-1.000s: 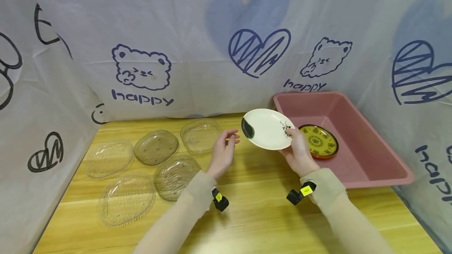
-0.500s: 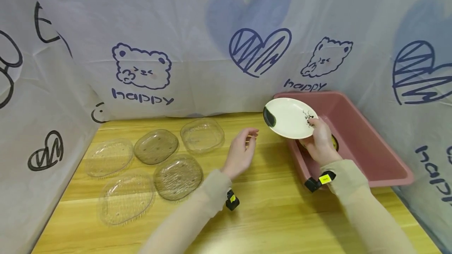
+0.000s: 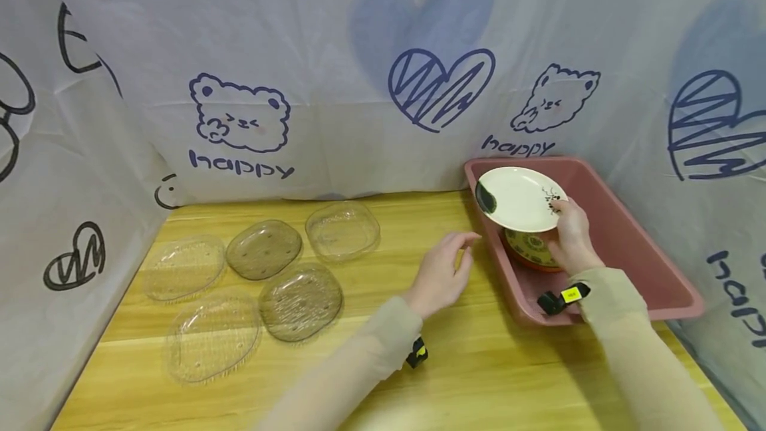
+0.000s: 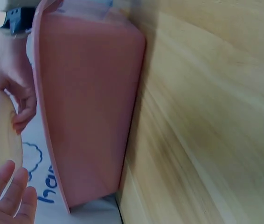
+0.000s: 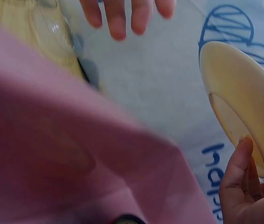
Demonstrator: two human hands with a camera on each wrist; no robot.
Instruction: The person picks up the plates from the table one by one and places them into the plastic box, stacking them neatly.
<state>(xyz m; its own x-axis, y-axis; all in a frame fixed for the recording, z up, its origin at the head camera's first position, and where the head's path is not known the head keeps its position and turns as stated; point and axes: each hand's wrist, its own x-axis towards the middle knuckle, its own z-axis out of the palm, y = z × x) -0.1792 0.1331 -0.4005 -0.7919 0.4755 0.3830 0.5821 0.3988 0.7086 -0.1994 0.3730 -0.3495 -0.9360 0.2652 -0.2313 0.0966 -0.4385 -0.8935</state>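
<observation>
My right hand [image 3: 573, 237] pinches the right edge of a white plate [image 3: 519, 198] that has a dark green patch and a small dark sprig pattern. It holds the plate above the left part of a pink plastic basin [image 3: 634, 265]. Below it in the basin lies a yellow patterned plate [image 3: 531, 249] with an orange rim, partly covered by the white plate. My left hand [image 3: 441, 273] is over the table just left of the basin, fingers loosely extended, holding nothing. In the right wrist view, thumb and fingers grip the white plate's underside [image 5: 244, 93] at its foot ring.
On the left of the wooden table [image 3: 383, 218] lie several clear and smoky plastic lids or trays, including a smoky one [image 3: 264, 249], a ridged smoky one [image 3: 302, 302] and a clear one [image 3: 342, 231]. A printed cloth [image 3: 335, 72] hangs behind and at the sides.
The right hand has carried the white plate rightward, from over the table to over the basin. The left hand has followed to the right, staying free of the plate.
</observation>
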